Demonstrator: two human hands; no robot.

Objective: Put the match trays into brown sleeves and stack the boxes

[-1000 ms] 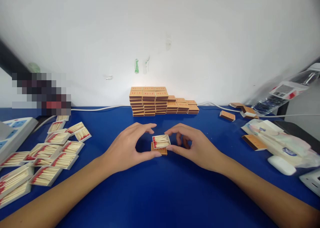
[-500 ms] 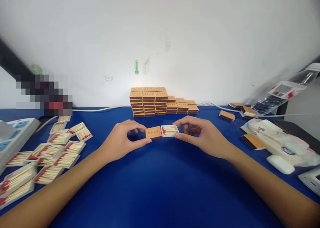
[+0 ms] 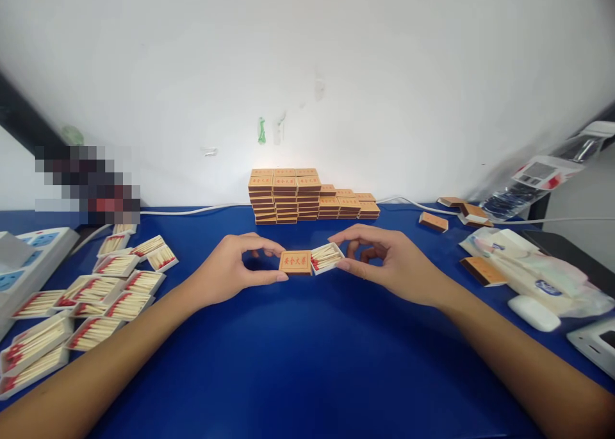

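blue tabletop [image 3: 307, 356] | stacked matchboxes [image 3: 285, 195] | match-filled trays [image 3: 96, 290] | power strip [image 3: 52, 241] | plastic packet [image 3: 528, 269]

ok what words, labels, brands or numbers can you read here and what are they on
"安全火柴": matchbox sleeve in the left hand
Stacked matchboxes: red print, too small to be sure
Bottle label: print too small
Blue logo on soft packet: too blurred
Loose matchboxes: too small

Orange matchbox sleeve [image 3: 295, 261], lettering up, beside angled white tray [image 3: 327, 268] of red-tipped matches [image 3: 325, 256].
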